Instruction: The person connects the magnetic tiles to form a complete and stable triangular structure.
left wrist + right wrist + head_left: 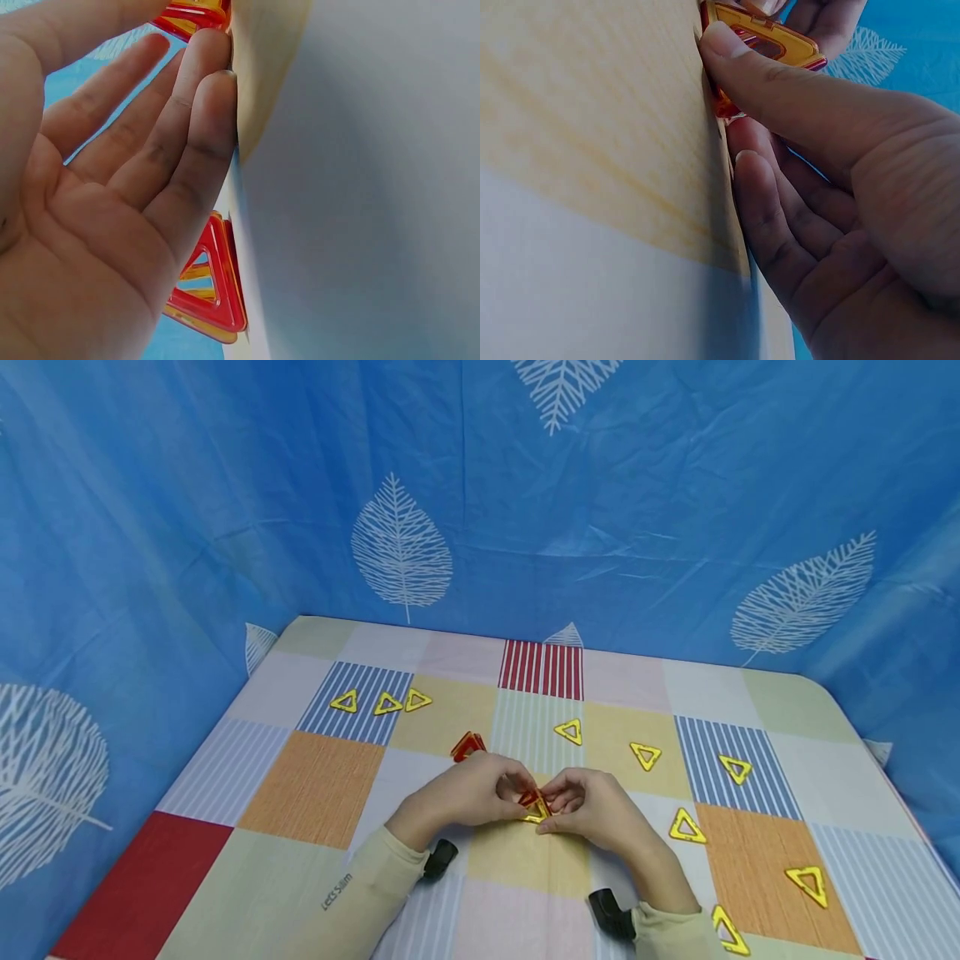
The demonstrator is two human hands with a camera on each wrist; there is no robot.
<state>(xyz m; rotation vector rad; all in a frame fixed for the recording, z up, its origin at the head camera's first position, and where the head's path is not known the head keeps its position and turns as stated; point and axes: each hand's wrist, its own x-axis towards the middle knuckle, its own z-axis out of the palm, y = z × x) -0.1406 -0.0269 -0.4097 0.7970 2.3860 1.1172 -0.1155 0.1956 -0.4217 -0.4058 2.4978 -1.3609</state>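
Pale sleeves (pixel 375 893) lead to left hand (pixel 472 789) and right hand (pixel 596 810), fingers pinching glossy, translucent red-and-yellow hollow triangles (pixel 536 808), well inside the far edge of the counter (pixel 307 789).

Red-and-yellow triangular piece (pixel 804 49): right hand (pixel 862 187) grips it, thumb across its left end. Left hand (pixel 840 22) at its top edge. Blue leaf-print curtain (pixel 930 67) right of it.

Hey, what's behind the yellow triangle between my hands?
Some red plastic shows behind the yellow triangle. The left hand and right hand cover parts of it, so I can't tell how many red pieces there are or their full shape.
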